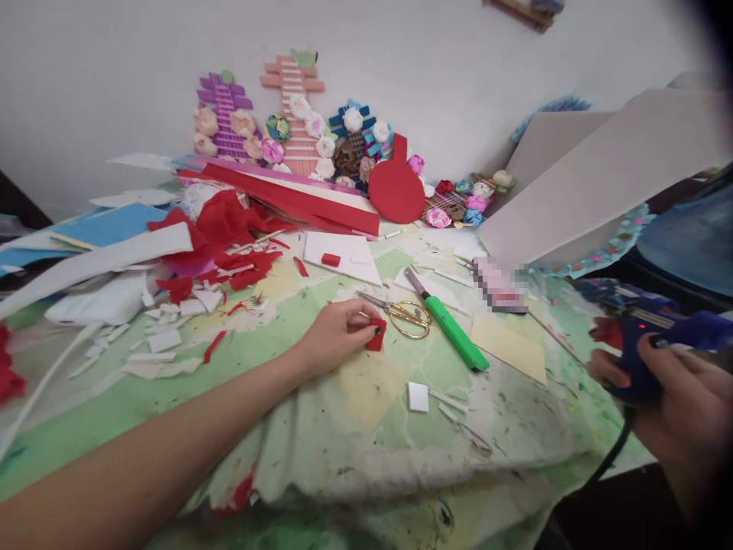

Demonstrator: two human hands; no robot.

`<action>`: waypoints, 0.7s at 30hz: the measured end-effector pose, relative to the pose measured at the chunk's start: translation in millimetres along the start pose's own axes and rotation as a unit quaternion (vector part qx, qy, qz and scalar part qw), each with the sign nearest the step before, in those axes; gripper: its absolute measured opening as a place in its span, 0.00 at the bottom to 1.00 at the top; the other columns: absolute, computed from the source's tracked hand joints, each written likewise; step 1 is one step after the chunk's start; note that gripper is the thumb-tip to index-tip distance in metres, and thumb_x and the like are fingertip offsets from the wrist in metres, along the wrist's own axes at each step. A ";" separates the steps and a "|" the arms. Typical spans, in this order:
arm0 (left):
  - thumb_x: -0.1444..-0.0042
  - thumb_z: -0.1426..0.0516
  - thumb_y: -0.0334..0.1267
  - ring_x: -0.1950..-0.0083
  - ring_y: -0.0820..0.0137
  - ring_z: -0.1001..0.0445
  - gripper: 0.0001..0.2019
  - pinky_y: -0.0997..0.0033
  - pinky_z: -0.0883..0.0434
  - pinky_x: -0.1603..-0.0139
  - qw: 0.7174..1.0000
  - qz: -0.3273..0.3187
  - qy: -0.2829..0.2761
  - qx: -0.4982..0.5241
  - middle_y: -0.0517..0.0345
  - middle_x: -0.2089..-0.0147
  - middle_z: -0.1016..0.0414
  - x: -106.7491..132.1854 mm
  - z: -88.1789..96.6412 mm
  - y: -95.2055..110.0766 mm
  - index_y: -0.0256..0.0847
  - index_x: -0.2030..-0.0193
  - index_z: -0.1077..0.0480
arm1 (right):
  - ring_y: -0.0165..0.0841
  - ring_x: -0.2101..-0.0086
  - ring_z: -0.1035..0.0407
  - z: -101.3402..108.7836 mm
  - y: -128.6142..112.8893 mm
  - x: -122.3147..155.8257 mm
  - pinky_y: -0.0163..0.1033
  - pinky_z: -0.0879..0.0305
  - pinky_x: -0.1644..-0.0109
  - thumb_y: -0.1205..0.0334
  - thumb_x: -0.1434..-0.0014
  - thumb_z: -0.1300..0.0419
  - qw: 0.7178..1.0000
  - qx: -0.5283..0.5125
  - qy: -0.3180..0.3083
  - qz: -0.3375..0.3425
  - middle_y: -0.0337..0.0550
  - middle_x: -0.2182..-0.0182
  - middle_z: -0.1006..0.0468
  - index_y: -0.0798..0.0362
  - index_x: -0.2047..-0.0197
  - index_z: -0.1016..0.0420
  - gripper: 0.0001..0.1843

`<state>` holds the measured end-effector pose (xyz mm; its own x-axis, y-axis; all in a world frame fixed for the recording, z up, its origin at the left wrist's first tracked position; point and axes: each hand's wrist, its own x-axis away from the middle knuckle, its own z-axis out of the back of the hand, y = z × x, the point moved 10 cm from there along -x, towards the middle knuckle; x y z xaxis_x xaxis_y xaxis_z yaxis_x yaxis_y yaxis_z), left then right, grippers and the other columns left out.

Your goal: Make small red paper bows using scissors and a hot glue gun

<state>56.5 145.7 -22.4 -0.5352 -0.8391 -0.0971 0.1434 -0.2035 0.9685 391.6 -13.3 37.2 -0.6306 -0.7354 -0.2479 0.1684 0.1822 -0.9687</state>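
Near the middle of the table, my left hand (342,332) pinches a small red piece (375,336), its material unclear, between thumb and fingers. Just beyond it lie gold-handled scissors (409,317), and to their right a green utility knife (455,328). At the right edge, my right hand (681,405) is wrapped around a blue hot glue gun (630,347) with a small red light on it; its cord hangs down below. A small white square (418,397) lies nearer the front edge. Behind the scissors, a small red block (330,260) rests on a white sheet (349,250).
Red and white scraps (229,267) cover the left side, beside a white box (97,302) with a cable. Flower-decorated stick crafts (292,114) and a red paddle-shaped cutout (397,187) lean on the wall. Large pale boards (601,160) stand at right. A beige card (509,347) lies beside the knife.
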 end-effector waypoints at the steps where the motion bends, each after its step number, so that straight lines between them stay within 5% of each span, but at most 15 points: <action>1: 0.51 0.43 0.30 0.68 0.70 0.22 0.05 0.71 0.26 0.64 1.000 0.014 0.002 0.013 0.57 0.70 0.20 0.2 0.7 -2.2 0.38 0.66 0.29 | 0.21 0.83 0.46 -22.7 2.4 7.6 0.31 0.50 0.81 0.57 0.52 0.33 0.998 -0.032 -0.034 -0.030 0.35 0.78 0.36 0.52 0.69 0.34 0.14; 6: 0.49 0.41 0.33 0.71 0.70 0.22 0.06 0.71 0.25 0.69 0.987 0.093 -0.003 0.134 0.54 0.70 0.19 2.8 -0.7 -15.5 0.36 0.64 0.29 | 0.24 0.87 0.46 -126.2 22.4 56.7 0.30 0.53 0.84 0.48 0.42 0.42 0.959 -0.034 -0.245 -0.135 0.34 0.88 0.38 0.56 0.66 0.29 0.17; 9: 0.50 0.39 0.34 0.71 0.70 0.21 0.08 0.72 0.25 0.69 0.982 0.104 0.000 0.160 0.52 0.69 0.19 4.4 0.8 -17.5 0.35 0.63 0.29 | 0.26 0.85 0.40 -162.6 32.3 73.0 0.30 0.48 0.83 0.47 0.41 0.43 0.941 0.000 -0.314 -0.128 0.37 0.85 0.32 0.55 0.65 0.29 0.18; 13: 0.52 0.38 0.34 0.71 0.69 0.21 0.09 0.72 0.25 0.69 0.979 0.108 0.005 0.172 0.53 0.69 0.19 5.5 2.9 -19.4 0.35 0.63 0.28 | 0.27 0.84 0.38 -182.9 42.0 78.9 0.32 0.43 0.81 0.47 0.41 0.42 0.933 0.022 -0.338 -0.120 0.38 0.83 0.31 0.56 0.67 0.29 0.18; 21: 0.53 0.39 0.30 0.72 0.70 0.22 0.08 0.74 0.27 0.71 0.981 0.118 0.007 0.154 0.56 0.70 0.19 4.7 1.6 -21.4 0.37 0.64 0.30 | 0.25 0.84 0.41 -184.9 46.4 83.8 0.32 0.42 0.80 0.48 0.41 0.43 0.932 0.039 -0.342 -0.114 0.36 0.84 0.33 0.56 0.68 0.29 0.18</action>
<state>49.5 146.9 -43.1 -0.5059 -0.8518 0.1364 0.0017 0.1571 0.9876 206.4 54.2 -30.2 -0.0306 -0.9981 0.0538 0.1606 -0.0581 -0.9853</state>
